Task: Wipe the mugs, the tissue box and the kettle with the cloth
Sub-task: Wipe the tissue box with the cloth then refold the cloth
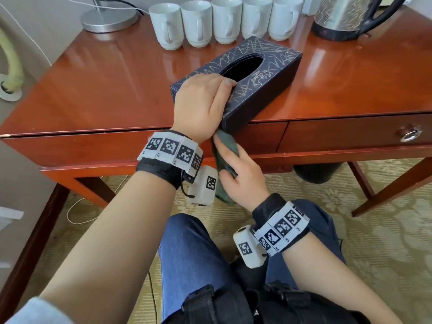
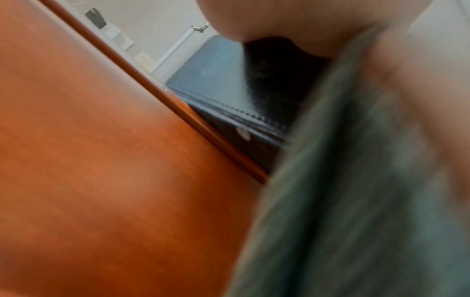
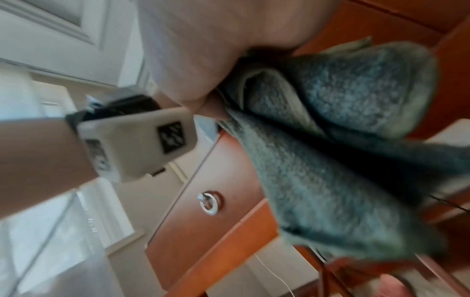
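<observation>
Overhead: left hand (image 1: 203, 106) grips tissue box (image 1: 264, 73) | right hand (image 1: 245, 181) grasps cloth (image 1: 225, 146) | right wrist: drawer ring (image 3: 209, 203)

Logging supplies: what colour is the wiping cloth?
The fuzzy cloth is grey-green; the right wrist view shows it best.

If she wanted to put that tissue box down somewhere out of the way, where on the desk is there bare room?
Two bare patches on the desk: the left stretch between the lamp base, the mugs and the tissue box; and the right front, below the kettle, beside the box. The back edge is crowded.
</observation>
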### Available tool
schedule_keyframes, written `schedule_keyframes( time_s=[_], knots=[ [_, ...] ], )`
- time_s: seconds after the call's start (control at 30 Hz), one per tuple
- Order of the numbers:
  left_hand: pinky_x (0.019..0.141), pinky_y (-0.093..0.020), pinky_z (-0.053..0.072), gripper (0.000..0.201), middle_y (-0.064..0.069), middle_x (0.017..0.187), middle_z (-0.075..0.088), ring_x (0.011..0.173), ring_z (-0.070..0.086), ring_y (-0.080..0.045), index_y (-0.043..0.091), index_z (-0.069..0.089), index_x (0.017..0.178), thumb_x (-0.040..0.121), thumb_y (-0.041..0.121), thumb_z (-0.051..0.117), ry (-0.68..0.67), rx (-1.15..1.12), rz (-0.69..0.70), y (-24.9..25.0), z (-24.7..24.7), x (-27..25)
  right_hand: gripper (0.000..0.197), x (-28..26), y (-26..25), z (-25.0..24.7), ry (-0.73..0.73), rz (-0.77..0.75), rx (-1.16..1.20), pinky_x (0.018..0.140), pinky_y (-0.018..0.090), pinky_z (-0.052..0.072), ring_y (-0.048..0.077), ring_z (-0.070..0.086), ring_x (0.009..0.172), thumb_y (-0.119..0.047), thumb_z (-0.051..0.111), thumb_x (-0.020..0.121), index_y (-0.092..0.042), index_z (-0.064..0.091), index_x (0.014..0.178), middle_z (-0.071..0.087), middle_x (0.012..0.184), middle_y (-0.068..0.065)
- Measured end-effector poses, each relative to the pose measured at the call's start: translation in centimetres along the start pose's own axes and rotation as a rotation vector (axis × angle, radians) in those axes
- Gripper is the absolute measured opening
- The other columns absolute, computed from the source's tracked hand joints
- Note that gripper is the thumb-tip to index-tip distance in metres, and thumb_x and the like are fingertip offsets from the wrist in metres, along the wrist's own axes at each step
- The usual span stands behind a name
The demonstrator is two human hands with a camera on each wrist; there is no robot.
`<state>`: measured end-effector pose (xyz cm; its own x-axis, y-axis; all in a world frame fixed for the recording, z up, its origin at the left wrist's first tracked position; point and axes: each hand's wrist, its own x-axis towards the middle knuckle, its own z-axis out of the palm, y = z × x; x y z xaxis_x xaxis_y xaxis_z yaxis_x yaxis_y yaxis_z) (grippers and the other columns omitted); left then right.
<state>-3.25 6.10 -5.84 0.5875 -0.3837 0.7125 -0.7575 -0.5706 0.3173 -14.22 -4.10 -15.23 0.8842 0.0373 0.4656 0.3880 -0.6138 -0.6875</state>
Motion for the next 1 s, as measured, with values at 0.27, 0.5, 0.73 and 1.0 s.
schedule_keyframes(
  time_s=[0.27,0.5,0.73,1.0],
  knots=[
    [0.080,-0.035,0.040,0.048,-0.008,0.089,0.072,0.085,0.064,-0.028,0.006,0.073,0.096,0.100,0.026,0.029,-0.013,-0.013,-0.002,0.1,-0.2,0.0,0.063,-0.3,0.6,-0.3,0.243,-0.047,0.081,0.089,0.036,0.054,0.032,0.062,0.100,-0.003,0.040,0.077,-0.023,0.044,0.137,0.059,0.119,0.010],
    [0.079,-0.038,0.041,0.049,-0.010,0.091,0.072,0.086,0.064,-0.030,0.004,0.072,0.099,0.099,0.025,0.028,-0.030,0.011,0.022,0.3,-0.4,0.0,0.073,1.8,0.3,-0.8,0.226,0.014,0.125,0.107,0.010,0.025,-0.001,0.032,0.132,0.004,0.040,0.082,-0.026,0.023,0.145,0.036,0.142,-0.005],
    [0.080,-0.040,0.039,0.051,-0.012,0.088,0.071,0.084,0.063,-0.032,0.003,0.071,0.097,0.100,0.026,0.026,-0.041,0.005,0.013,0.3,-0.5,0.1,0.064,0.5,0.3,-0.2,0.077,-0.071,-0.110,0.059,0.036,0.052,0.030,0.056,0.073,-0.011,0.036,0.084,-0.037,0.034,0.142,0.052,0.111,0.012],
    [0.079,-0.037,0.038,0.051,-0.011,0.088,0.071,0.085,0.063,-0.031,0.003,0.072,0.097,0.099,0.026,0.026,-0.039,0.006,0.005,0.5,-0.4,0.0,0.062,-1.2,0.5,0.1,0.190,0.011,-0.053,0.070,0.038,0.055,0.037,0.058,0.088,-0.011,0.034,0.083,-0.032,0.030,0.142,0.055,0.121,0.025]
  ],
)
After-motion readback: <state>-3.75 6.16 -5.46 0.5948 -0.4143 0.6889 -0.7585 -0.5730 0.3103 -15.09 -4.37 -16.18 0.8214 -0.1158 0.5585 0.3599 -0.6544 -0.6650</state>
